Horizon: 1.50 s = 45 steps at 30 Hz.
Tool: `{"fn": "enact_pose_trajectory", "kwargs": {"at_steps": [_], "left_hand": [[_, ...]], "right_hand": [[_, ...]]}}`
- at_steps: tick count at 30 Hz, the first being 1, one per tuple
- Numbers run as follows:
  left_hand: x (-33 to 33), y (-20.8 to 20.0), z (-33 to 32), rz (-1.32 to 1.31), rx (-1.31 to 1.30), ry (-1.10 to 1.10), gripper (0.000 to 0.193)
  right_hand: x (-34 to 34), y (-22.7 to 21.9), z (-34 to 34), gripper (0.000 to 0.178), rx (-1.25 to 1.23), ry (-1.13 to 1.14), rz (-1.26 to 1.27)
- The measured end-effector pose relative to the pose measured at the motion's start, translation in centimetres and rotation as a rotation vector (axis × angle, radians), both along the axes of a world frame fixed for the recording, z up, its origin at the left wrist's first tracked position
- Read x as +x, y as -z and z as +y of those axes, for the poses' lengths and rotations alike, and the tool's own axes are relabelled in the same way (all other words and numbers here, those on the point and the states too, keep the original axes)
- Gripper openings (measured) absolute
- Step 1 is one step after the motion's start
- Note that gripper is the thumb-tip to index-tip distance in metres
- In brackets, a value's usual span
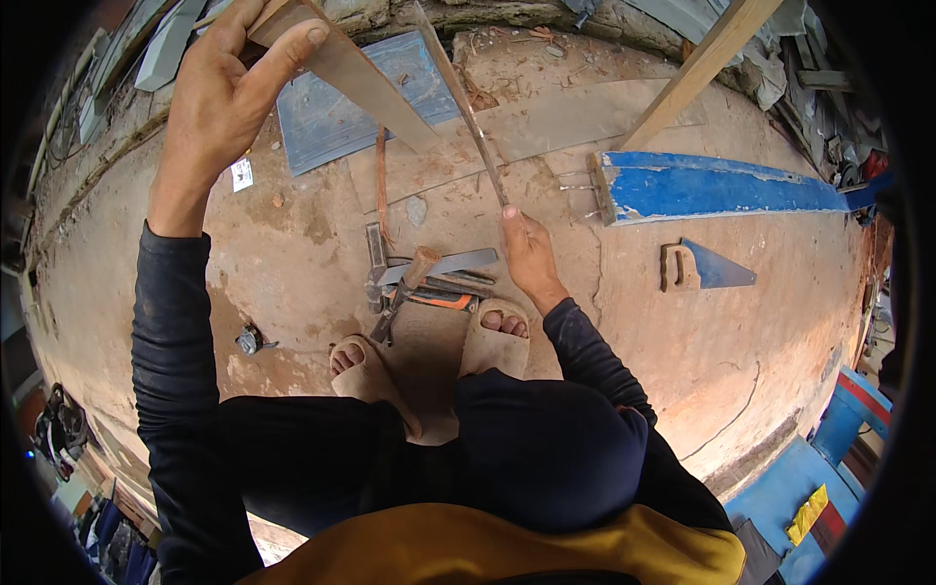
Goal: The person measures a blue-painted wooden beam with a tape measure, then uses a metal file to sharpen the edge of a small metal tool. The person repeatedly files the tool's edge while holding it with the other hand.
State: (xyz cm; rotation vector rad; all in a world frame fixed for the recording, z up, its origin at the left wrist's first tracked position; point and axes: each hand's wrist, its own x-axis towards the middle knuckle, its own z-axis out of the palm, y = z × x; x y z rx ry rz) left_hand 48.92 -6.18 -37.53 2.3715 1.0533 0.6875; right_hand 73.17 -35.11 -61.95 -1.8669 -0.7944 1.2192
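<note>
At the upper left my left hand (219, 102) is closed around the top end of a wooden board (356, 78), its thumb along the edge. The board slants down to the right toward the ground. My right hand (529, 255), right of the middle, grips the lower end of a long thin strip (466, 107) that points up and away; its exact kind cannot be made out. Between my sandalled feet and the board lies a pile of hand tools: a hammer (374, 255), a wooden-handled tool (414, 273), a flat metal blade (458, 262) and an orange-and-black tool (444, 300).
A blue painted board (721, 185) with nails jutting from its left end lies at right, beneath a slanting wooden post (692, 78). Nearby is a handsaw (721, 265). A blue sheet (322, 122) lies beyond the board. A small dark object (252, 339) sits left of my feet.
</note>
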Motion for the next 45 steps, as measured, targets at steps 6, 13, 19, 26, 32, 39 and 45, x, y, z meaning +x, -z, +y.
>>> {"fn": "enact_pose_trajectory", "kwargs": {"at_steps": [6, 13, 19, 26, 32, 39, 45], "left_hand": [[0.0, 0.6, 0.7, 0.01, 0.191, -0.025, 0.071], [0.2, 0.7, 0.9, -0.044, 0.053, 0.003, 0.069], [0.6, 0.9, 1.1, -0.097, 0.088, -0.033, 0.064], [0.5, -0.1, 0.1, -0.181, -0.068, 0.069, 0.06], [-0.6, -2.1, -0.1, -0.16, -0.232, 0.164, 0.049], [-0.2, -0.3, -1.0, -0.252, -0.145, -0.01, 0.05], [-0.4, -0.3, -1.5, -0.101, 0.028, 0.095, 0.045]], "right_hand": [[-0.4, 0.6, 0.1, 0.075, -0.157, -0.099, -0.155], [0.3, 1.3, -0.5, 0.089, -0.137, -0.141, -0.046], [0.4, 2.3, -0.8, 0.091, -0.432, -0.073, -0.068], [0.7, 0.0, -1.3, 0.077, -0.375, -0.041, 0.173], [-0.6, -3.2, -1.3, 0.068, -0.339, 0.025, 0.114], [-3.4, -6.2, -3.0, 0.06, -0.026, 0.139, 0.09], [-3.2, -11.1, -0.6, 0.061, 0.161, -0.034, -0.083]]}}
